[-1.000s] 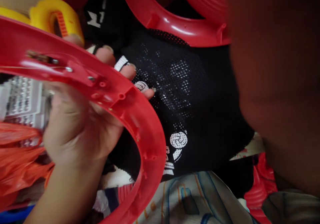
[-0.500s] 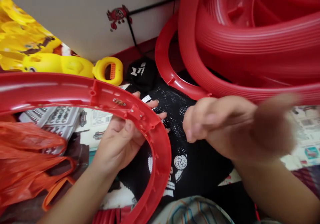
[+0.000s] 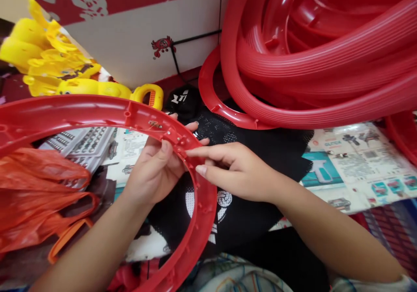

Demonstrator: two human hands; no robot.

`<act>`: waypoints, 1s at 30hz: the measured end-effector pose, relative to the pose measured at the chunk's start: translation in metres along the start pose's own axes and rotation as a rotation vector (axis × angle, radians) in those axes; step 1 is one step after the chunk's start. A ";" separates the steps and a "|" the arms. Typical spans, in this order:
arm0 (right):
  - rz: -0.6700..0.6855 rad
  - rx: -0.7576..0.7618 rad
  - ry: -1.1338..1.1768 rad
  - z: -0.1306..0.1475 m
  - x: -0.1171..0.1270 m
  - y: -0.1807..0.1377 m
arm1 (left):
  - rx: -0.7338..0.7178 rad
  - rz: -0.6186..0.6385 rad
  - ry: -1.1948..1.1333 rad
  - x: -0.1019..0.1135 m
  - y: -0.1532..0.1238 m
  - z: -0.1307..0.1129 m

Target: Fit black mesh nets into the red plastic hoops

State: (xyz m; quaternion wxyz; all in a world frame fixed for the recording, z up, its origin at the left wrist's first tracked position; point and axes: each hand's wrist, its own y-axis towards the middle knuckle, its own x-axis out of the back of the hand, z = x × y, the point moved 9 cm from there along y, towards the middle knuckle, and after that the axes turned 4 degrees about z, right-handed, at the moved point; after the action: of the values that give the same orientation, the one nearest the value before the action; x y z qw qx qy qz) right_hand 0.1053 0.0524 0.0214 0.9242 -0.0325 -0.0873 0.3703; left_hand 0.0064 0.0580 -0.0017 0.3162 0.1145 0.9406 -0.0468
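Note:
My left hand [image 3: 151, 170] grips a curved red plastic ring [image 3: 206, 205], with its thumb at the inner edge and its fingers behind. The ring's hollow, ribbed side faces me. Small metal pieces [image 3: 155, 124] sit in the channel, linked to a thin wire. My right hand [image 3: 243, 170] reaches in from the right, its forefinger touching the channel beside the left thumb. Its thumb lies over the ring a little lower, apart from the forefinger. I see nothing held between them. The other right fingers are curled and partly hidden.
Large red rings [image 3: 312, 79] are piled at the upper right. Yellow plastic toy parts [image 3: 97, 87] lie at the left behind the ring. An orange plastic bag [image 3: 35, 196] and trays of small metal parts [image 3: 89, 142] are at left. Black printed cloth [image 3: 247, 214] lies beneath my hands.
My right hand has moved left from beside the ring onto its channel, and its forefinger now points out. The left hand keeps its grip. The view has shifted slightly.

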 end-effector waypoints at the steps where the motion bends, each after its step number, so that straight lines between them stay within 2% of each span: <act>1: -0.008 0.013 -0.010 0.002 0.000 0.000 | -0.016 0.006 0.008 -0.001 -0.001 -0.001; 8: 0.010 0.078 -0.212 0.012 -0.005 -0.005 | -0.069 0.000 0.068 -0.003 -0.004 -0.001; 17: 0.125 0.000 -0.283 0.014 -0.008 -0.012 | -0.121 0.023 0.063 -0.008 -0.005 0.004; 21: 0.079 0.025 -0.348 0.016 -0.007 -0.014 | -0.116 0.046 0.066 -0.009 -0.005 0.002; 23: 0.000 0.089 -0.327 0.021 0.001 -0.014 | -0.137 0.031 0.076 -0.005 -0.003 -0.008; 25: -0.147 0.163 -0.309 0.026 0.020 -0.013 | -0.202 -0.014 0.098 0.003 -0.001 -0.025; 27: -0.282 0.186 -0.393 0.026 0.040 -0.013 | -0.296 -0.044 0.114 0.012 0.001 -0.045; 28: -0.293 0.170 -0.495 0.025 0.043 -0.011 | -0.334 -0.046 0.117 0.016 0.002 -0.053; 30: -0.219 0.111 -0.738 0.017 0.041 -0.004 | -0.420 -0.044 0.133 0.021 0.002 -0.069</act>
State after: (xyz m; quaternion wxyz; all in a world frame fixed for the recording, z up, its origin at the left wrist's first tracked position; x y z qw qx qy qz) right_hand 0.1339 0.0773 0.0446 0.8652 0.1627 -0.3965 0.2603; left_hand -0.0499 0.0754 0.0404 0.2691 0.0283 0.9508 0.1508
